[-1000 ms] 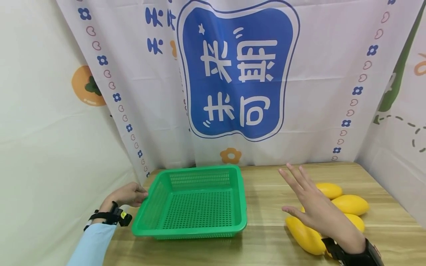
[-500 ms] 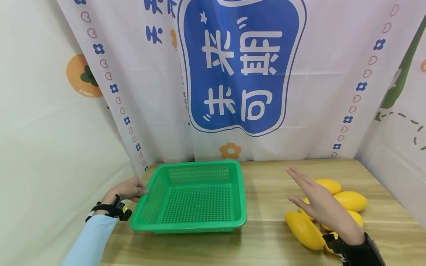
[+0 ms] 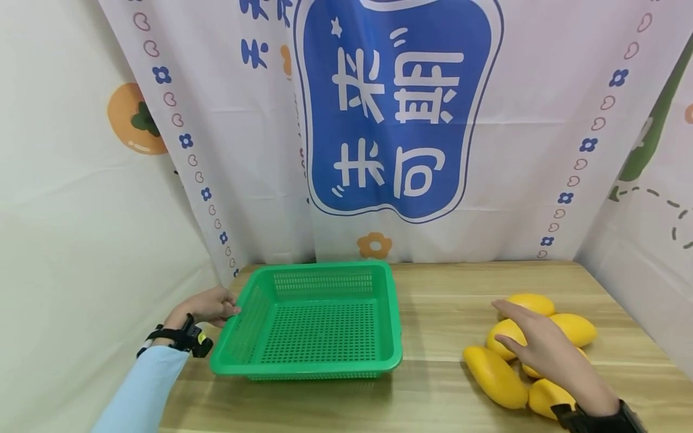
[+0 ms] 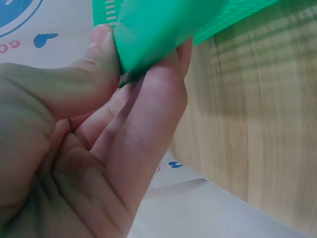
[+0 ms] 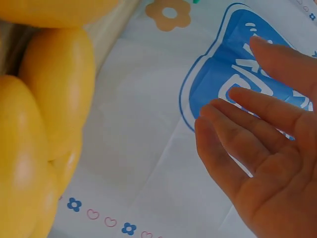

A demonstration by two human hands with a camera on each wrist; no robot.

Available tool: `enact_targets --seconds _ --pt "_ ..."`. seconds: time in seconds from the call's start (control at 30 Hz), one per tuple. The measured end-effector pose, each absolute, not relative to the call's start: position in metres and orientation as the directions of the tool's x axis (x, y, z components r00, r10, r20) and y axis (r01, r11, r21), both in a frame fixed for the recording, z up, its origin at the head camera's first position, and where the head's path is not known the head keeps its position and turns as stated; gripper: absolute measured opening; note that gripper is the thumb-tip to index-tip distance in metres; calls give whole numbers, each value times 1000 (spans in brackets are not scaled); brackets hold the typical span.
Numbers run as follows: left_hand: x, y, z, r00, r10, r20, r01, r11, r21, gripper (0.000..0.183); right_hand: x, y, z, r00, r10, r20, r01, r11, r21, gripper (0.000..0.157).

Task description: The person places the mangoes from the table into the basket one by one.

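Note:
A green plastic basket [image 3: 319, 370] with a slotted bottom stands on the left half of the table, nothing in it. At its left rim, my left hand [image 3: 208, 305] pinches the edge between thumb and curled fingers, as the left wrist view shows with the thumb [image 4: 101, 49] on the outer green wall. On the right lie several yellow mangoes [image 3: 495, 377] in a loose cluster. My right hand [image 3: 547, 346] hovers above them, fingers extended and slightly bent, holding nothing. It hides parts of some mangoes. In the right wrist view the palm [image 5: 277, 173] is apart from the mangoes [image 5: 59, 89].
The wooden table [image 3: 433, 313] is bounded at the back by a white printed cloth [image 3: 520, 180] with a blue sign. A pale cloth wall [image 3: 97, 252] rises at the left, another printed one [image 3: 639, 258] at the right.
My right hand has lowered and moved rightward over the mangoes, its spread fingers drawing together. The left hand keeps its pinch on the basket rim. The head view has tilted slightly.

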State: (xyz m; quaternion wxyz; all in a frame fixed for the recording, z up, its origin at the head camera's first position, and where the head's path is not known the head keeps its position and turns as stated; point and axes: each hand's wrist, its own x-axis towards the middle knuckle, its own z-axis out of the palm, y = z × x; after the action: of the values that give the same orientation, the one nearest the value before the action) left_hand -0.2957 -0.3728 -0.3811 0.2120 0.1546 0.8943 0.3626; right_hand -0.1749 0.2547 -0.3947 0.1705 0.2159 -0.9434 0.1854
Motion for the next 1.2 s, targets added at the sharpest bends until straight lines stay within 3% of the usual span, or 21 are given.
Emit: enact_targets --seconds 0.57,0.9,1.2 --pt "-288 -352 -385 -847 469 -251 141 654 744 36 -168 270 -418 -853 -342 394 -458 853 -250 56" --pt "-276 -321 -385 -858 465 -221 175 668 723 40 -164 272 -423 -819 -324 473 -461 863 -208 55" --pt "-263 -298 -390 -859 464 -216 196 688 699 40 -157 273 -426 -891 -278 358 -384 882 -271 59"
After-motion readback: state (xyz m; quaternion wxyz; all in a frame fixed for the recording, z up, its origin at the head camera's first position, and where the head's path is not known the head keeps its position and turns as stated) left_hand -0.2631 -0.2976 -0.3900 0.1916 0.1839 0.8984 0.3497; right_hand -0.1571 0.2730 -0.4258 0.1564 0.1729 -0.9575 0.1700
